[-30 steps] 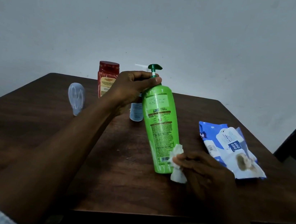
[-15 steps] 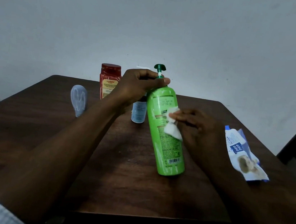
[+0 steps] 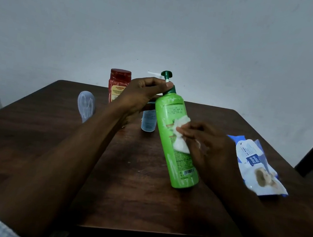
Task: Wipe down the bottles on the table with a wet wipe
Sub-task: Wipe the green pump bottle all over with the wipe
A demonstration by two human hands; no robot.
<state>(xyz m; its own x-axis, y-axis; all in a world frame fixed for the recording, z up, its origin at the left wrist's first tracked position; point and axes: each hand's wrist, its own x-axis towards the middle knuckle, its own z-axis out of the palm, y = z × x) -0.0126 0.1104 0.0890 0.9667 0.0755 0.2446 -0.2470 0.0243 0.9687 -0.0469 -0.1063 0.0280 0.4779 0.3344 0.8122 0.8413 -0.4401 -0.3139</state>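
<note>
I'm gripping the green bottle (image 3: 168, 120) at the neck with my left hand (image 3: 141, 94), fingers curled round it just under the pump. I'm tilting it, with its base resting on the table (image 3: 48, 144) near the centre. My right hand (image 3: 209, 147) is pinching the wipe (image 3: 180, 145) in bent fingers and pressing it against the bottle's upper label. I judge I'm mid-wipe on this bottle. The next move is calling for a stroke down toward the base, then a turn to reach the hidden side. Far behind, the red jar (image 3: 119, 85), a small bottle (image 3: 148, 121) and, far left, a clear bottle (image 3: 86, 105) are waiting. The wipes pack (image 3: 259, 165) is lying on the right.
</note>
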